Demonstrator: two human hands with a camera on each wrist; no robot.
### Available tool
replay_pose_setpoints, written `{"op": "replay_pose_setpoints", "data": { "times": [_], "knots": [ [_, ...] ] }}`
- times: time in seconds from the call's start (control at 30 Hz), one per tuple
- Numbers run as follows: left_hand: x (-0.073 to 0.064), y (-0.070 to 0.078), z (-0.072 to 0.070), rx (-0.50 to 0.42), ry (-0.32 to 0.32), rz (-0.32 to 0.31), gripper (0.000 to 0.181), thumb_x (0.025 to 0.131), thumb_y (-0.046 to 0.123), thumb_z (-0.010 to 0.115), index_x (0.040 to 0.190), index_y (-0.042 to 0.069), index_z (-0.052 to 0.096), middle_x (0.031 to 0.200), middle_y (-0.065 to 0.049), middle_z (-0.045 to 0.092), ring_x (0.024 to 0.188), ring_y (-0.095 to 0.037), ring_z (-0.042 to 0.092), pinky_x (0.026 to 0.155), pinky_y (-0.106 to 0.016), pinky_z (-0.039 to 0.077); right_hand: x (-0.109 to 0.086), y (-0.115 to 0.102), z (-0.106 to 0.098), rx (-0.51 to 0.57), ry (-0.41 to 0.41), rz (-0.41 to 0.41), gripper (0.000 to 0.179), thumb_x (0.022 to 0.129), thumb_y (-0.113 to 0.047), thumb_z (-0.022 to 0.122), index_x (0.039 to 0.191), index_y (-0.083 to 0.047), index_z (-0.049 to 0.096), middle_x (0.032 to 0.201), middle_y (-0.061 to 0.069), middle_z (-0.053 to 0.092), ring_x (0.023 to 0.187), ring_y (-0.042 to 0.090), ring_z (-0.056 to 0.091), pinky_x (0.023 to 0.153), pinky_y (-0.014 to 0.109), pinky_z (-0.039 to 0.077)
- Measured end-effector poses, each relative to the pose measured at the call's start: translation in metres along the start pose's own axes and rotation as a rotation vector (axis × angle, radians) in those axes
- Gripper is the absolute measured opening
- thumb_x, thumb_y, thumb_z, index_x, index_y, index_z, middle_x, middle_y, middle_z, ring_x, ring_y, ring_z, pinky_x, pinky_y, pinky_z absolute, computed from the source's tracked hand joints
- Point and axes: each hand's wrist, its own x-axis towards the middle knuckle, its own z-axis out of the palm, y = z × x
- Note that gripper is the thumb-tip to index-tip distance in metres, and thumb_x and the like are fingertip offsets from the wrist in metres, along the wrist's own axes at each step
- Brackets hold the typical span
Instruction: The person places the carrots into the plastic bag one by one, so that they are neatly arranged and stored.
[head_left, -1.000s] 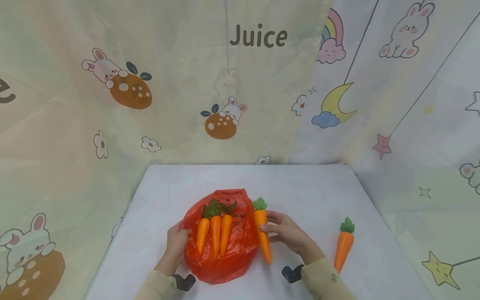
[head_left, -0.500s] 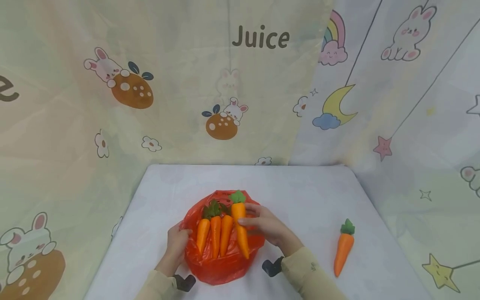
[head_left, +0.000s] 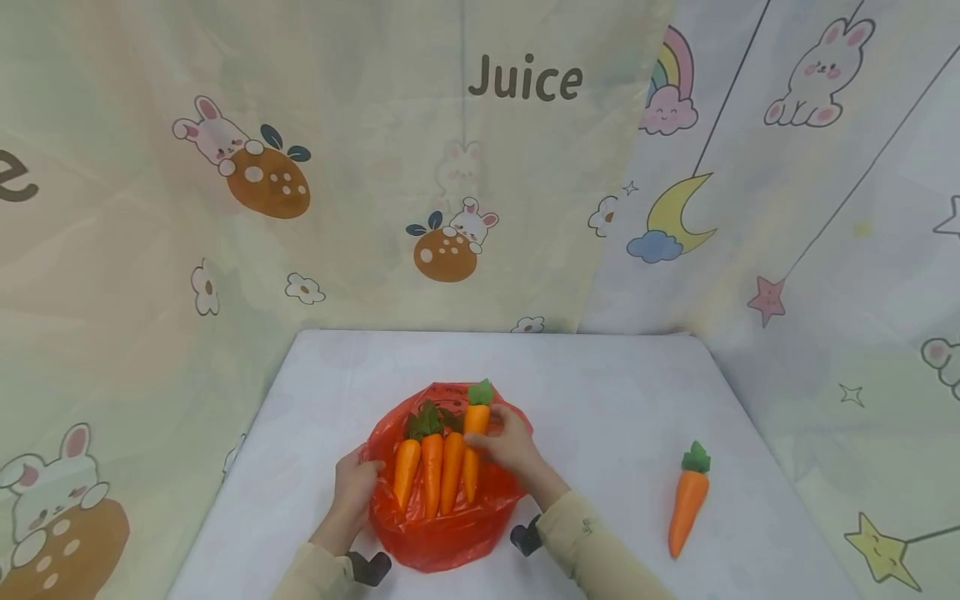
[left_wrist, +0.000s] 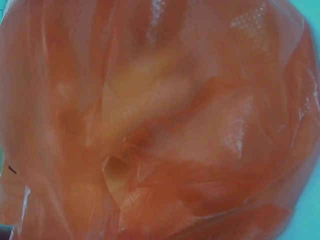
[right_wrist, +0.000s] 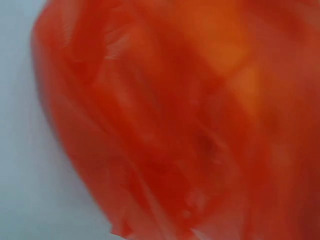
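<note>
Since the first frame, your right hand (head_left: 513, 442) has brought its leafy-topped carrot (head_left: 477, 417) leftward, from outside the red plastic bag (head_left: 450, 546) to inside its opening. You hold that carrot near its top, your thumb lying across its front and your fingers behind it; the green leaves stand just beyond your grip and the orange tip points back toward you. Immediately left of this grip, three carrots (head_left: 432, 471) lie side by side in the bag, dark leaves at their far ends. Farther left, your left hand (head_left: 356, 487) pinches the bag's left edge. Both wrist views are mostly filled by blurred red film with orange showing through, so you cannot make out your fingers there.

Well to the right of your carrot grip, a loose carrot (head_left: 687, 508) lies on the white table (head_left: 600, 400), its leaves at the far end. Below your hands, a black wrist mount (head_left: 371, 569) shows by your left beige sleeve (head_left: 318, 571). Beyond your grip rises a printed backdrop (head_left: 337, 150) with rabbits and the word "Juice".
</note>
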Motion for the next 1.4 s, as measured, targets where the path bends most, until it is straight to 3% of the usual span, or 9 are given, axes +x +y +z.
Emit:
{"op": "replay_pose_setpoints", "data": {
  "times": [0.2,0.37,0.53,0.87,1.1,1.4],
  "knots": [
    [-0.001,-0.001,-0.001,-0.004,0.000,-0.011,0.046,0.100,0.009,0.049,0.146,0.002,0.048,0.140,-0.019,0.055,0.120,-0.038,0.055,0.106,-0.051,0.044,0.003,0.014,0.013,-0.311,0.049,-0.046,0.076,0.086,-0.023,0.082,0.149,-0.006,0.043,0.139,0.012,0.056,0.109,0.027,0.061,0.092,0.045,0.056],
    [-0.001,-0.001,-0.001,0.001,-0.002,-0.012,0.046,0.100,0.009,0.049,0.146,0.002,0.049,0.141,-0.019,0.055,0.120,-0.038,0.054,0.106,-0.051,0.044,0.006,0.025,0.018,-0.443,0.061,-0.087,0.078,0.084,-0.024,0.084,0.149,-0.007,0.043,0.143,0.009,0.054,0.118,0.026,0.057,0.099,0.048,0.052],
    [-0.001,0.000,0.000,0.001,-0.001,-0.010,0.046,0.100,0.008,0.048,0.145,0.002,0.049,0.141,-0.019,0.055,0.119,-0.038,0.054,0.106,-0.051,0.044,0.008,0.031,0.017,-0.487,0.055,-0.068,0.075,0.083,-0.026,0.084,0.145,-0.006,0.048,0.137,0.010,0.058,0.113,0.026,0.058,0.097,0.050,0.053],
    [0.001,0.001,0.000,0.004,0.001,-0.029,0.047,0.099,0.008,0.048,0.146,0.001,0.048,0.140,-0.020,0.055,0.117,-0.037,0.054,0.107,-0.051,0.044,0.006,0.031,0.017,-0.579,0.025,-0.054,0.056,0.088,-0.012,0.076,0.139,-0.005,0.055,0.122,0.007,0.064,0.100,0.024,0.059,0.096,0.049,0.054],
    [0.004,0.002,-0.001,-0.001,-0.007,-0.027,0.048,0.099,0.006,0.047,0.146,-0.001,0.046,0.139,-0.022,0.054,0.117,-0.037,0.053,0.108,-0.052,0.042,0.008,0.035,0.021,-0.669,0.026,-0.084,0.055,0.088,-0.020,0.079,0.137,-0.006,0.058,0.123,0.008,0.064,0.102,0.025,0.061,0.096,0.049,0.054],
    [0.005,0.001,-0.002,0.015,-0.002,-0.036,0.048,0.099,0.007,0.047,0.146,-0.001,0.047,0.139,-0.021,0.055,0.115,-0.036,0.054,0.107,-0.052,0.043,0.005,0.036,0.024,-0.677,0.049,-0.075,0.057,0.087,-0.026,0.081,0.136,-0.009,0.057,0.118,0.003,0.065,0.098,0.022,0.062,0.091,0.047,0.057]
  ]
}}
